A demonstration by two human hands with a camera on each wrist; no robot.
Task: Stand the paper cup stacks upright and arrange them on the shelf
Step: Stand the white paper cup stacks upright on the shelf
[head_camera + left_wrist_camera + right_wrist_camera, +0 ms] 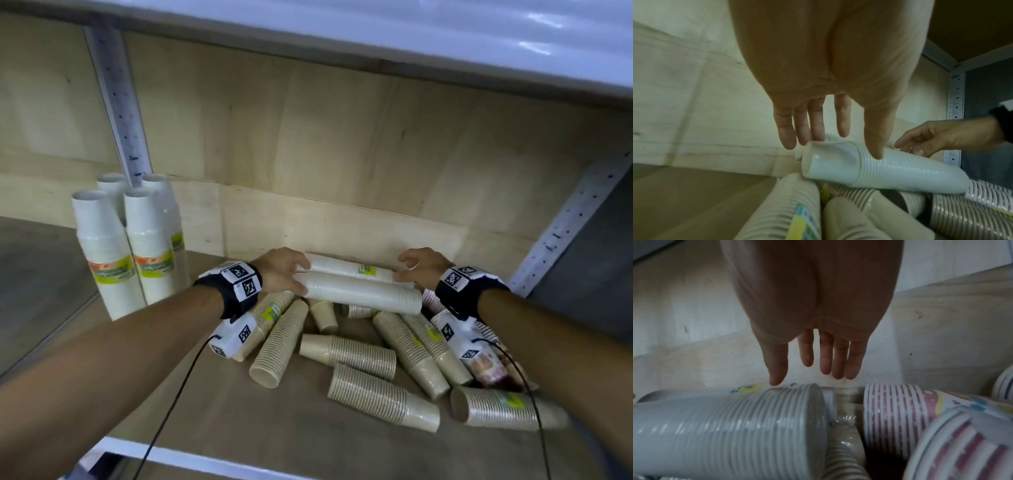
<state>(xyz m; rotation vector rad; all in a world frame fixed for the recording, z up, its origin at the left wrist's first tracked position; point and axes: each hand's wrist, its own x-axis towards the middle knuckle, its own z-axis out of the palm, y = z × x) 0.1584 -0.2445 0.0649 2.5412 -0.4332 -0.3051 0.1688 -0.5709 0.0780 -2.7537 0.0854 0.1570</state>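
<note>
Two white cup stacks lie crosswise on a heap of fallen stacks: a front one (pixel 363 296) (pixel 890 172) (pixel 725 426) and a rear one (pixel 349 267) with a green label. My left hand (pixel 303 277) (pixel 838 142) is at their left ends. Its thumb rests on the front stack and its straight fingers reach behind that stack's end. At the right ends my right hand (pixel 407 269) (pixel 807 378) hovers with its fingers spread, the thumb tip close above the rear stack. Several white stacks (pixel 126 240) stand upright at the back left.
Several kraft-brown stacks (pixel 349 353) lie criss-crossed on the shelf board (pixel 239 428). Pink-patterned stacks (pixel 896 415) lie under my right wrist. A plywood back wall (pixel 308 154), perforated posts (pixel 120 102) (pixel 565 222) and an upper shelf (pixel 411 27) enclose the bay.
</note>
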